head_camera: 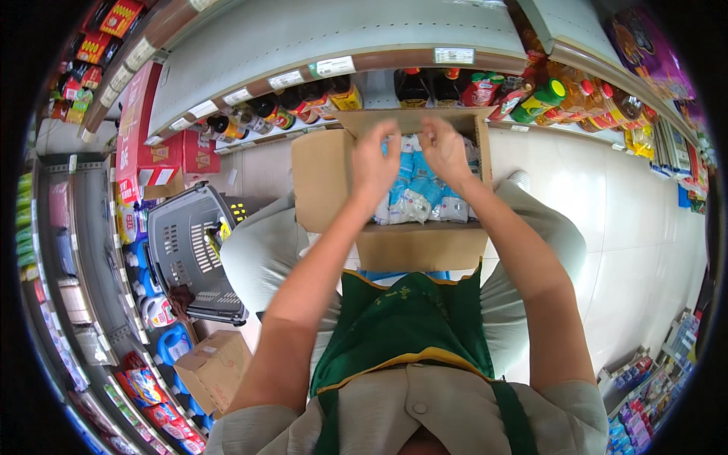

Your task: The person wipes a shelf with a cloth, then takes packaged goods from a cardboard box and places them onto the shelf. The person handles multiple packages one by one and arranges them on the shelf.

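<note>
An open cardboard box [323,181] stands between my knees, its flaps folded outward. Inside lie several small plastic packets in blue [424,190] and white [412,206]. Above the box's left part is my left hand [376,156], slightly blurred, with its fingers apart and nothing seen in it. My right hand [445,149] hovers over the right part of the box; its fingers are curled and blurred, and whether they hold anything cannot be told. A gap separates the two hands. My lap carries a green apron [406,324] with yellow trim.
Ahead runs a metal shelf [352,31], with sauce bottles [412,88] below it and oil bottles [569,102] to the right. At left are a grey plastic basket [196,250], red cartons [182,151] and a closed cardboard box [213,367]. Detergent bottles [173,344] line the left shelving.
</note>
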The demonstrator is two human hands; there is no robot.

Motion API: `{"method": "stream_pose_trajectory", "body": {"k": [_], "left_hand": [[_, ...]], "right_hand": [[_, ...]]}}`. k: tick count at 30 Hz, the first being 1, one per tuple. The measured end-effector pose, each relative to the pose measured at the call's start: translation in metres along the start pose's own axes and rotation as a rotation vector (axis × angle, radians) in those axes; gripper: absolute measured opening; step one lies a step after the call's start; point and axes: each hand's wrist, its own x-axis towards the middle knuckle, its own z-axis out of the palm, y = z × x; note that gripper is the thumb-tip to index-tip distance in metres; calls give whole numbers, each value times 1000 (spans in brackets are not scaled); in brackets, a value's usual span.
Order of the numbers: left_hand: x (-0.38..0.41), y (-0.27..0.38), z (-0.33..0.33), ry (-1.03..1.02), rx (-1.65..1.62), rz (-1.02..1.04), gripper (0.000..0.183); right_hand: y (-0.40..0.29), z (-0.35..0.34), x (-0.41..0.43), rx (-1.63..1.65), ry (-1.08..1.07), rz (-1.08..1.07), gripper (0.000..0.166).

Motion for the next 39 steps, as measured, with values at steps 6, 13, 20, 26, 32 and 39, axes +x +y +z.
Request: {"method": "stream_pose_trajectory", "body": {"k": [6, 13, 20, 26, 32, 39], "left_hand": [[-140, -87, 33, -374, -94, -574, 22], [-135, -72, 35, -623, -104, -655, 26], [-145, -106, 36, -555, -90, -704, 29], [-138, -103, 34, -532, -191, -768, 29], [-87, -90, 18, -338, -878, -1132, 51], [-56, -40, -47, -267, -1592, -937, 76]], "right_hand": [[145, 37, -28, 508, -146, 1372, 37], [219, 67, -28, 846, 236, 1547, 31], [222, 79, -20, 935, 373, 1750, 28], [233, 85, -15, 836, 283, 1482, 15], [126, 78, -1, -2, 15, 407, 12], [-82, -14, -70, -457, -826, -676, 20]]}}
